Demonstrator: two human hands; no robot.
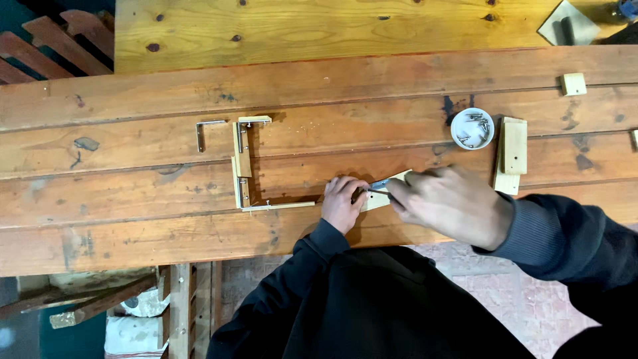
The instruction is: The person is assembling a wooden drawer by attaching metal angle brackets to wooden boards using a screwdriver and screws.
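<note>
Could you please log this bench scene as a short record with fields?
surface: wooden bench
left hand: pressed on a small wood piece
right hand: holds a thin tool to that piece
frame: wood strips with metal brackets, left of the hands
loose bracket: beside the frame
cup: white, holds screws
blocks: stacked right of the cup

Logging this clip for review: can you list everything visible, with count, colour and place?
workbench: one, reddish-brown planks, across the frame
pale board: one, yellow pine, far edge
wooden frame with metal brackets: one, light wood, left of centre
loose bracket: one, metal, left of the frame
wood strip: one, pale, under both hands
white dish of screws: one, right of centre
stacked wood blocks: two, pale, beside the dish
small block: one, pale, far right
left hand: pressing the strip
right hand: holding a thin tool to the strip
</note>
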